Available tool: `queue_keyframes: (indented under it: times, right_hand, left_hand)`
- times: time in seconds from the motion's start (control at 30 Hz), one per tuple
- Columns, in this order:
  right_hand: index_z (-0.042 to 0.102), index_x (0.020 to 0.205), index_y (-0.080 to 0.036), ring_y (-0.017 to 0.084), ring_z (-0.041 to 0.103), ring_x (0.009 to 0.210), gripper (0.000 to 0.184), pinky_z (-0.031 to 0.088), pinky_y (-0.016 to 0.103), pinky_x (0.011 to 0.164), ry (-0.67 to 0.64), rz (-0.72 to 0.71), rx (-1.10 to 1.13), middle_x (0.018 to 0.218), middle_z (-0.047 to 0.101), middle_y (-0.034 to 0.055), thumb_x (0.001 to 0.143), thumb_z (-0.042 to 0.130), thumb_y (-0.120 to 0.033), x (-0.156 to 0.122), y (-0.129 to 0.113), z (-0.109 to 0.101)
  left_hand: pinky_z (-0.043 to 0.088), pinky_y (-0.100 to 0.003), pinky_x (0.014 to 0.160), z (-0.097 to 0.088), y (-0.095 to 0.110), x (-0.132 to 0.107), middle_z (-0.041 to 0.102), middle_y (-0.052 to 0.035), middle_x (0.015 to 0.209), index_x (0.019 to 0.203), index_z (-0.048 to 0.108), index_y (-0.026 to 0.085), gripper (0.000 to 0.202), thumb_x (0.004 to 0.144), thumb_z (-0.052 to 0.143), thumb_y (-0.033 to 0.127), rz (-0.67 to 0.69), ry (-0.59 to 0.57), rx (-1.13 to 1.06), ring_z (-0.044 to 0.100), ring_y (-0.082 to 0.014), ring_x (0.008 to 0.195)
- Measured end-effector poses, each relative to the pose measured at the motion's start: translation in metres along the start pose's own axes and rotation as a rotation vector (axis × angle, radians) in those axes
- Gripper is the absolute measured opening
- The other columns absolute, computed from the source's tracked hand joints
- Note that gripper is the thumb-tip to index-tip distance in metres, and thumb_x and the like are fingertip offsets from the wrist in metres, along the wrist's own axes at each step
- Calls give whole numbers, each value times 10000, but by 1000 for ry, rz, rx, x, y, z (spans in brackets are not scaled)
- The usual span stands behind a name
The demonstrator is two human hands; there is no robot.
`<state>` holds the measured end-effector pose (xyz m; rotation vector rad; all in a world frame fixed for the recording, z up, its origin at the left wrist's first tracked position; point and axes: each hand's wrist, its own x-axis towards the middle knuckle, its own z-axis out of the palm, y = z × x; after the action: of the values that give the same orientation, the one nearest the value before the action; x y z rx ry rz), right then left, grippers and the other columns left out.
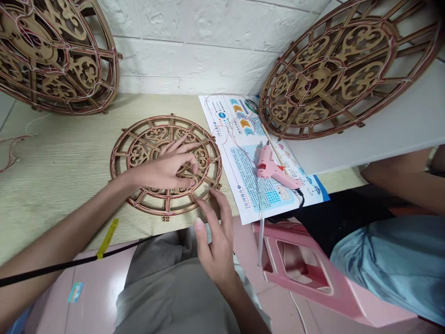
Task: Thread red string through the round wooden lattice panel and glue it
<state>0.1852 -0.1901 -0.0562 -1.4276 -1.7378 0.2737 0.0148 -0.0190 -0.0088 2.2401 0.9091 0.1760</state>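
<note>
On the wood-grain tabletop (59,171), a round laser-cut wooden wheel (149,132) lies flat, thin red wire along its spokes. Left hand (163,169) spreads fingers wide on it, hiding the centre. Right hand (215,246) sits at the lower rim, fingers loosely apart, contact unclear. Pink glue gun (274,167) lies on a printed leaflet (239,139); larger wheel (327,74) cut off by frame.

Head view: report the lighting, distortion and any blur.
Head view: the light is soft and even, with only a faint shadow under the top-left wooden wheel. Wide-angle distortion bows the brick wall and stretches the frame edges. The right hand looks slightly soft; nothing is badly out of focus.
</note>
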Motion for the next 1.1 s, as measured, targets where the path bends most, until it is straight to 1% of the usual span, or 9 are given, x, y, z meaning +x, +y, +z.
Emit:
queue_keyframes:
  times: [0.1, 0.23, 0.33, 0.43, 0.53, 0.63, 0.8, 0.97, 1.1]
  right_hand:
    - [550, 1404, -189, 298, 348, 1499, 376, 400, 559, 1176, -25, -31, -68, 1551, 410, 152, 1046, 443, -235, -1, -1, 4]
    - [518, 1447, -175, 310, 277, 1528, 414, 369, 571, 1186, -39, -29, -95, 1584, 368, 157, 1047, 446, -253, 1, -6, 7]
    - [491, 1464, -162, 318, 252, 1539, 430, 348, 582, 1192, -36, -24, -99, 1587, 365, 166, 1050, 447, -266, 2, -10, 8]
    - [453, 1483, -135, 319, 221, 1550, 452, 326, 584, 1205, -40, -8, -113, 1578, 385, 175, 1051, 448, -265, 1, -16, 10]
    - [450, 1471, -109, 323, 216, 1547, 444, 320, 594, 1204, -39, 11, -129, 1564, 396, 190, 1056, 445, -266, 1, -22, 11]
    - [462, 1455, -105, 333, 217, 1541, 430, 342, 607, 1183, -40, 21, -147, 1564, 385, 200, 1060, 447, -275, 1, -24, 12]
    - [476, 1435, -109, 340, 230, 1532, 410, 356, 615, 1169, -14, 14, -150, 1549, 394, 206, 1059, 451, -272, 2, -23, 14]
    - [474, 1444, -117, 341, 226, 1538, 417, 360, 615, 1172, -5, 6, -142, 1556, 392, 204, 1060, 446, -278, 1, -21, 15]
    - [462, 1456, -121, 340, 223, 1543, 427, 367, 619, 1170, -2, 0, -148, 1549, 411, 203, 1058, 444, -276, 1, -20, 15]
  left_hand:
    - [11, -645, 1251, -1, 2, 0, 181, -23, 1714, 999, 607, 210, 289, 892, 675, 469, 5, 9, -1, -66, -383, 1587]
    - [30, -642, 1252, -2, 6, -1, 188, -24, 1711, 977, 586, 206, 249, 891, 676, 422, 6, 3, -7, -62, -382, 1588]
    - [24, -654, 1245, -2, 8, -1, 177, -22, 1714, 971, 579, 207, 245, 890, 672, 420, -1, 10, 9, -55, -382, 1587]
    - [25, -651, 1245, -1, 9, 0, 184, -14, 1712, 967, 577, 214, 242, 883, 675, 418, -37, 18, 22, -39, -376, 1589]
    - [30, -637, 1251, 1, 10, 1, 204, -17, 1706, 974, 575, 217, 235, 873, 680, 401, -64, 33, 26, -20, -365, 1592]
    - [49, -633, 1249, 4, 12, 2, 246, -25, 1693, 958, 565, 209, 240, 872, 672, 406, -62, 74, 45, 11, -362, 1592]
    - [63, -629, 1244, 8, 13, 3, 300, -18, 1674, 943, 569, 208, 231, 840, 700, 368, -93, 141, 68, 56, -349, 1592]
    - [94, -615, 1245, 10, 10, 3, 337, -17, 1659, 915, 569, 207, 255, 826, 717, 394, -76, 183, 61, 90, -348, 1590]
    - [122, -611, 1240, 13, 10, 4, 372, -24, 1642, 888, 554, 201, 249, 818, 719, 373, -84, 224, 69, 122, -361, 1583]
